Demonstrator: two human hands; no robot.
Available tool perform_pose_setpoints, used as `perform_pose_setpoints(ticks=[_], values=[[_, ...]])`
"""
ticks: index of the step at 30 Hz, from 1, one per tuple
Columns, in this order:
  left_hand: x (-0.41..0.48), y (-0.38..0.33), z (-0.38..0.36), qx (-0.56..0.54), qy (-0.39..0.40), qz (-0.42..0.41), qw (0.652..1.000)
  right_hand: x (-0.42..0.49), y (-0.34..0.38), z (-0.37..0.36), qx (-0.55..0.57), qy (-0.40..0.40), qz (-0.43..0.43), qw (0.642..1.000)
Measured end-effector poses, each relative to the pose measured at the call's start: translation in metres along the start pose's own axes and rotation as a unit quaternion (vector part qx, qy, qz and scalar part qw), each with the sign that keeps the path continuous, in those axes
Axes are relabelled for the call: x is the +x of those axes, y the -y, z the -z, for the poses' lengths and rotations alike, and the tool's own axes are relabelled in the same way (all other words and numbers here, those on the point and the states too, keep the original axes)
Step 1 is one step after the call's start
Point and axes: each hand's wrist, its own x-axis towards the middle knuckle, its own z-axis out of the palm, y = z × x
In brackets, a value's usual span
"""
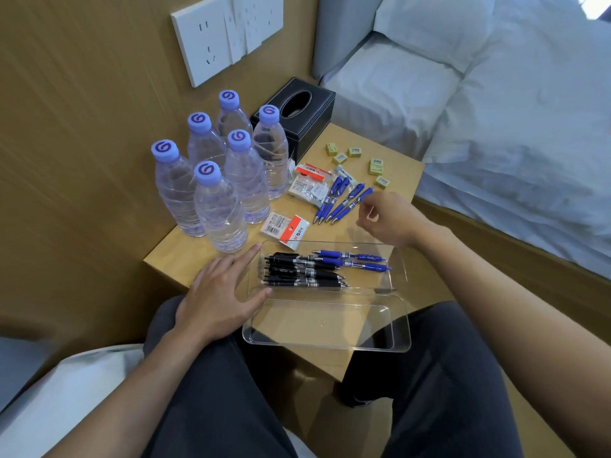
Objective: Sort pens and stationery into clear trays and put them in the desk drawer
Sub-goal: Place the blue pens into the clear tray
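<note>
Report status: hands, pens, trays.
Left hand open, against far tray. Right hand open, by loose blue pens. Far tray: black pens, two blue pens; near tray empty. Nothing in the way.

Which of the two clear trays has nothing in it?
The nearer tray, by the person's lap; the farther tray holds black pens and two blue pens.

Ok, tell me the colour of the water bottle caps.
The bottle caps are light purple with a swirl mark; head view.

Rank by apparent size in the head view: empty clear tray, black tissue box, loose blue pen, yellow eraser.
Largest to smallest:
empty clear tray
black tissue box (farther back, so true size unsure)
loose blue pen
yellow eraser
</note>
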Motion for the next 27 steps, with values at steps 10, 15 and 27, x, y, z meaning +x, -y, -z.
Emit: perform_pose_setpoints(ticks=[10,15,27], values=[[0.001,0.0,0.002,-0.005,0.003,0.0,1.0,0.051,-0.022,-0.032,-0.106,-0.058,-0.006,0.993],[0.003,0.001,0.001,-0.001,0.0,-0.005,1.0,0.046,-0.026,-0.042,-0.106,-0.086,-0.001,0.991],[0.003,-0.002,0.001,0.007,0.008,0.002,1.0,-0.019,-0.012,-0.009,-0.116,-0.153,0.04,0.98]])
